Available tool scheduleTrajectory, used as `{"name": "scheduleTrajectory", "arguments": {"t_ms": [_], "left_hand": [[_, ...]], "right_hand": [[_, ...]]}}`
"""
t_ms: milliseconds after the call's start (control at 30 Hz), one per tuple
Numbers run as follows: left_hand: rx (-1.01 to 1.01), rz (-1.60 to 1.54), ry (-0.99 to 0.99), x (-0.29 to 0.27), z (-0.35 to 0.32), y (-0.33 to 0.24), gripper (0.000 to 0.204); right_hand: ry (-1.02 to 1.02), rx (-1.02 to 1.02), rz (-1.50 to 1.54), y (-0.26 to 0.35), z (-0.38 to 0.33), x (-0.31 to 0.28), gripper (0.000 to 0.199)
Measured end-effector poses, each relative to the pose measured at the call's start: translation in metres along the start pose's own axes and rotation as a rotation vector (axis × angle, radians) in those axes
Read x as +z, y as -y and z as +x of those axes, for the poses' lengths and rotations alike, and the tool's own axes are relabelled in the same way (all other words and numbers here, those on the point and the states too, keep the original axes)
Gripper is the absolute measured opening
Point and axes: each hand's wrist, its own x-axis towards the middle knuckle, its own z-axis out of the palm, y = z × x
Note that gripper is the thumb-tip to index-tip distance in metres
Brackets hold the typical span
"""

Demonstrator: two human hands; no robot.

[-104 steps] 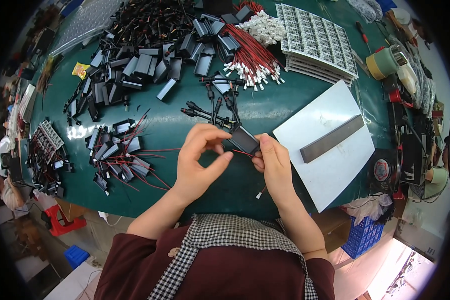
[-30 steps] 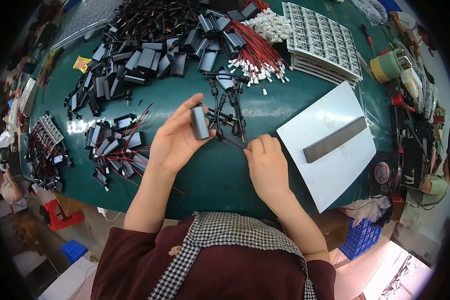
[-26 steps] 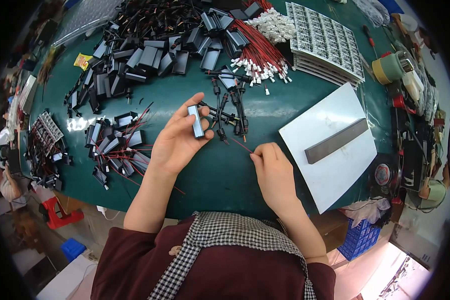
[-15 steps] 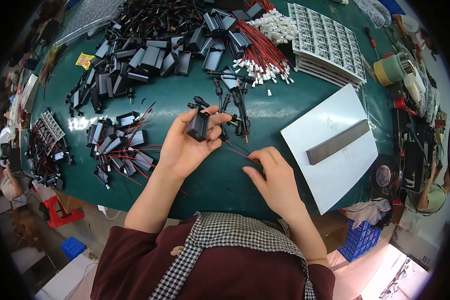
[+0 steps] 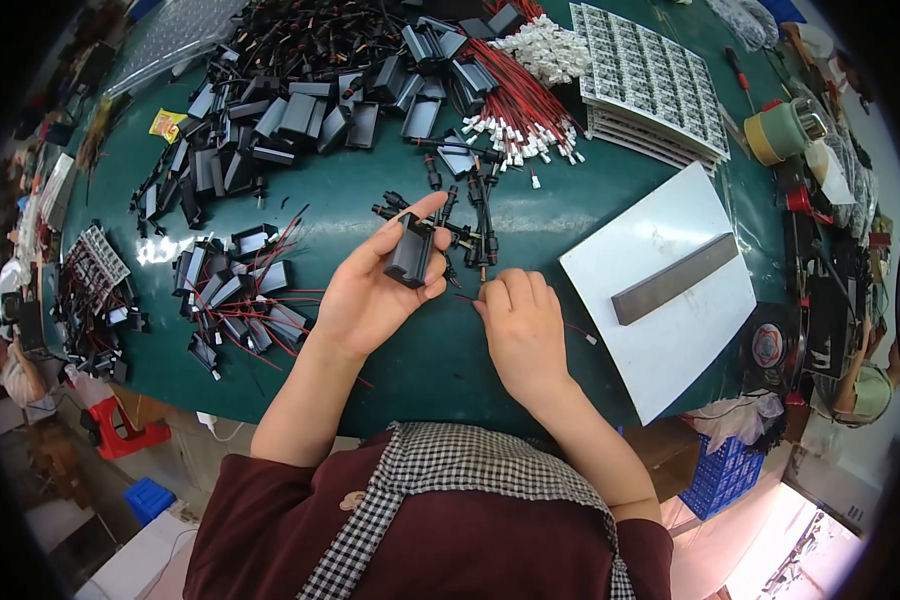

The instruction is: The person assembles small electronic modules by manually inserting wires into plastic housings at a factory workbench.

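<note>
In my left hand [image 5: 358,295] is a small black rectangular plastic housing [image 5: 408,255], tilted, its open side facing up. Fingers and thumb wrap round it. Black cable connectors [image 5: 482,225] lie just beyond it on the table, and part of them is hidden behind the fingers. To the right, my right hand [image 5: 525,335] is closed in a pinch on a thin red wire. One end of the wire shows left of the fingertips; a white plug [image 5: 591,340] on a red lead shows right of the hand. The fingertips themselves are partly hidden.
Black housings with cables [image 5: 300,115] are heaped at the back. Red-black leads with white plugs [image 5: 520,110] lie beside stacked circuit-board panels [image 5: 660,85]. A white board [image 5: 660,350] bearing a dark bar [image 5: 675,280] lies right. Wired housings [image 5: 235,295] sit left.
My right hand has moved a little up and left, closer to the left hand, and its fingers have closed together. The left hand has shifted slightly right and turned the housing.
</note>
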Motion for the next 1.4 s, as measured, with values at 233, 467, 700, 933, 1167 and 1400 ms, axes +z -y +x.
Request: {"name": "scheduleTrajectory", "arguments": {"t_ms": [233, 467, 700, 933, 1167, 1400], "left_hand": [[0.031, 0.342, 0.099, 0.012, -0.003, -0.001, 0.062], [0.335, 1.284, 0.17, 0.027, -0.01, 0.005, 0.06], [0.416, 1.372, 0.21, 0.033, -0.013, 0.011, 0.047], [0.426, 1.416, 0.215, 0.035, -0.014, 0.01, 0.049], [0.476, 1.466, 0.255, 0.034, -0.013, 0.01, 0.048], [0.417, 1.476, 0.209, 0.036, -0.014, 0.01, 0.048]], "right_hand": [[-0.021, 0.507, 0.925, -0.002, -0.002, -0.031, 0.011], [-0.1, 0.365, 0.78, 0.006, 0.003, -0.085, 0.01], [-0.182, 0.264, 0.697, 0.009, 0.008, -0.082, 0.008], [-0.245, 0.268, 0.71, 0.01, 0.01, -0.072, 0.008], [-0.284, 0.259, 0.698, 0.01, 0.009, -0.068, 0.008], [-0.296, 0.115, 0.5, 0.008, 0.007, -0.068, 0.012]]}}
